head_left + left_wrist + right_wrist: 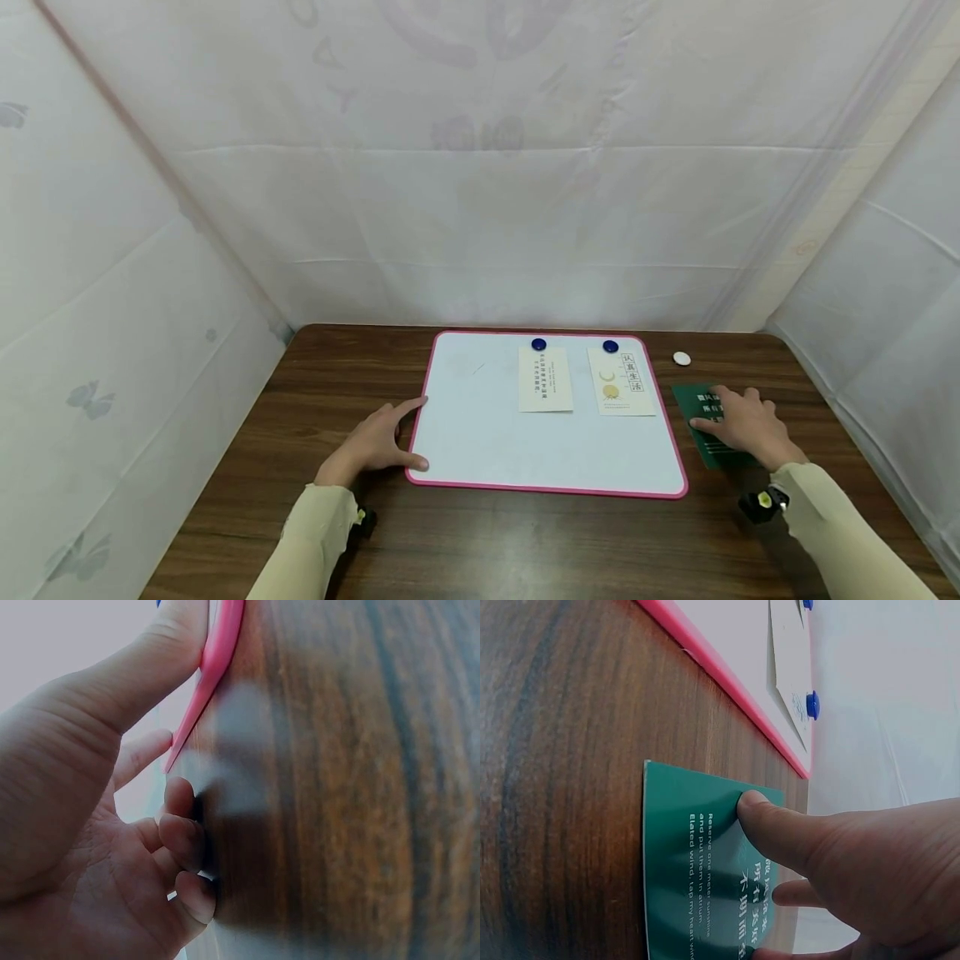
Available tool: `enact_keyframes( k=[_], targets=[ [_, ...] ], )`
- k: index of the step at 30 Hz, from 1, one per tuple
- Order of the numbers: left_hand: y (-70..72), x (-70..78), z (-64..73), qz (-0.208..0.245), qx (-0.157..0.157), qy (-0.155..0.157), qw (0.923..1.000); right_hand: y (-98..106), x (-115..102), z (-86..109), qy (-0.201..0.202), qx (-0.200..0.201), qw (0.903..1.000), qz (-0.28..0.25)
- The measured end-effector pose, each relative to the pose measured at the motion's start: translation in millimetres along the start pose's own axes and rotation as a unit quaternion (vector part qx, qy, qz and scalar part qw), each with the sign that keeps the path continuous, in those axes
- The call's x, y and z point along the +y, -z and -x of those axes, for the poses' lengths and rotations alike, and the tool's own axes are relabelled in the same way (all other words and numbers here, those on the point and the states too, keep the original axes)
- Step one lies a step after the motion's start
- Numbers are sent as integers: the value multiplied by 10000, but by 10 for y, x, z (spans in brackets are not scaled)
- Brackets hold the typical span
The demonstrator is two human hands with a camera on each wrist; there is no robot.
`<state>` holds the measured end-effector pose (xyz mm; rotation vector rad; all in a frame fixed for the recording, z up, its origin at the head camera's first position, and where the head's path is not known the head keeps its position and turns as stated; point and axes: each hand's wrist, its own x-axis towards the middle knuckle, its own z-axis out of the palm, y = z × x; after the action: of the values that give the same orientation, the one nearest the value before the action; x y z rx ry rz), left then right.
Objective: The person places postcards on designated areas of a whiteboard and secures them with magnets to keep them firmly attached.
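At the right of the head view, the right hand rests on a green card, thumb and fingers apart on its printed face. The card lies on the brown counter, just beside a pink-edged whiteboard. Left of centre, the left hand touches the board's left edge, thumb and index finger spread wide. Toward the board's upper right are two pale cards, each with a blue magnet at its top edge. A white disc lies above the green card.
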<state>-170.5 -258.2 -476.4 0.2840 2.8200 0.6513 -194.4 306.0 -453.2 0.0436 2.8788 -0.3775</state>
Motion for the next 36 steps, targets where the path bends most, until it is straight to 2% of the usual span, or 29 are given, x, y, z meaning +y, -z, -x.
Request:
enact_keyframes(
  k=[24, 31, 36],
  targets=[
    [13, 17, 9, 7, -8, 38, 10000, 60, 27, 3, 146, 16, 9999, 45],
    [20, 28, 22, 16, -22, 37, 10000, 85, 51, -31, 599, 454, 9970, 191],
    [14, 20, 10, 30, -30, 104, 9999, 116, 53, -60, 759, 708, 9945, 118]
  ],
)
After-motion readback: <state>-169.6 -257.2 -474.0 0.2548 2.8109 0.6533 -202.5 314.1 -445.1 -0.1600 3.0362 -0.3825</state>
